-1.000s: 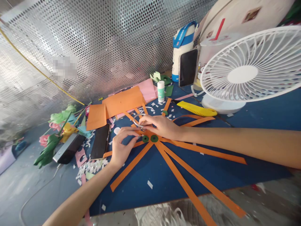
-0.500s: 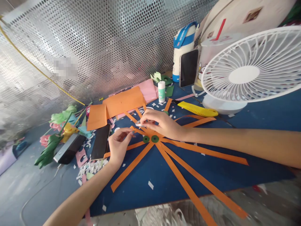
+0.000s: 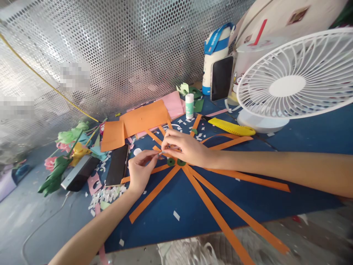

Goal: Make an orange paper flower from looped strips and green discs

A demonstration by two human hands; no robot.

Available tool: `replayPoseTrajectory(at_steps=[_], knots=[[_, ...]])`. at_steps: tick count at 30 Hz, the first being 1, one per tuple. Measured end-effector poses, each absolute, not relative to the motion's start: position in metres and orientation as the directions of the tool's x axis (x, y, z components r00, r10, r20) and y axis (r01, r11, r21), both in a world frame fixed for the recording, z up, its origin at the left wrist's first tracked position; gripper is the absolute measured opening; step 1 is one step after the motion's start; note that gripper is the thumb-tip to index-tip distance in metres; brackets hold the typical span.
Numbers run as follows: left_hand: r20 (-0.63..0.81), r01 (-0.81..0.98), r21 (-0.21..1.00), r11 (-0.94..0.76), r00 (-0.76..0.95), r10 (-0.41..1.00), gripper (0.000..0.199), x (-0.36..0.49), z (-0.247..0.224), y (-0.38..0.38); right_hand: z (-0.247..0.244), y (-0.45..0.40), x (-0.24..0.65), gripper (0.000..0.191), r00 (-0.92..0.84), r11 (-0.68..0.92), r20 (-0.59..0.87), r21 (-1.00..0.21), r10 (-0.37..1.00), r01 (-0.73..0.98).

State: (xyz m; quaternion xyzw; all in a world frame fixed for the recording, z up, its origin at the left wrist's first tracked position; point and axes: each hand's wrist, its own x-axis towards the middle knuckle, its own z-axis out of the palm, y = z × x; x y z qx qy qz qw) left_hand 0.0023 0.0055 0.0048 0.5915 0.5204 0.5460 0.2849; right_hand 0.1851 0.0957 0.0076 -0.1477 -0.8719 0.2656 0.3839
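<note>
Orange paper strips [image 3: 154, 200] fan out from a joined centre on the blue table, with two dark green paper rings [image 3: 171, 162] beside that centre. My left hand [image 3: 141, 167] is closed in a pinch on the short end of an orange strip, left of the rings. Above the centre, my right hand [image 3: 185, 148] is closed too, thumb and fingers pinching a small white piece [image 3: 160, 152]. The fingertips of both hands nearly meet at this piece, which they partly hide. My right hand covers part of the centre and the right-hand ring.
Behind the hands are orange sheets [image 3: 146, 117], a glue stick [image 3: 189, 106] and a yellow cutter [image 3: 231, 127]. A white fan [image 3: 288, 86], phone [image 3: 222, 79] and bottle [image 3: 216, 60] stand at right. Left lie another phone [image 3: 117, 165], paper flowers [image 3: 70, 147] and paper scraps [image 3: 107, 195].
My right hand has moved slightly left and down, bringing the white piece to my left fingertips at the orange strip's end. My left hand has stayed nearly in place.
</note>
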Motion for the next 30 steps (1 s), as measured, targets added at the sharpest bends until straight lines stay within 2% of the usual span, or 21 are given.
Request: replayPoseTrajectory(at_steps=[8,12,17,22,24,27,30], knots=[[0.380,0.310,0.892,-0.331,-0.115,0.918,0.009,0.003,0.005,0.006,0.008,0.096,0.185,0.005,-0.668,0.836,0.585,-0.540,0.460,0.103],[0.405,0.379,0.856,-0.351,-0.072,0.911,0.013,0.004,0.004,0.006,0.008,0.095,0.186,0.004,-0.677,0.857,0.582,-0.495,0.451,0.144],[0.427,0.495,0.793,-0.356,-0.034,0.904,0.015,0.004,0.002,0.007,0.005,0.094,0.187,0.008,-0.690,0.913,0.612,-0.364,0.385,0.187],[0.445,0.592,0.730,-0.340,-0.036,0.895,0.003,0.002,0.002,0.008,0.004,0.091,0.187,0.017,-0.709,0.951,0.633,-0.212,0.309,0.226],[0.464,0.620,0.702,-0.349,-0.026,0.886,0.005,0.002,0.003,0.008,0.006,0.088,0.187,0.018,-0.722,0.954,0.623,-0.186,0.300,0.235],[0.542,0.666,0.612,-0.427,0.040,0.839,0.010,0.004,0.006,0.008,0.009,0.085,0.187,0.015,-0.739,0.941,0.584,-0.245,0.336,0.234],[0.633,0.703,0.474,-0.531,0.148,0.760,0.014,0.006,0.010,0.008,0.012,0.085,0.187,0.008,-0.731,0.883,0.530,-0.414,0.431,0.220]])
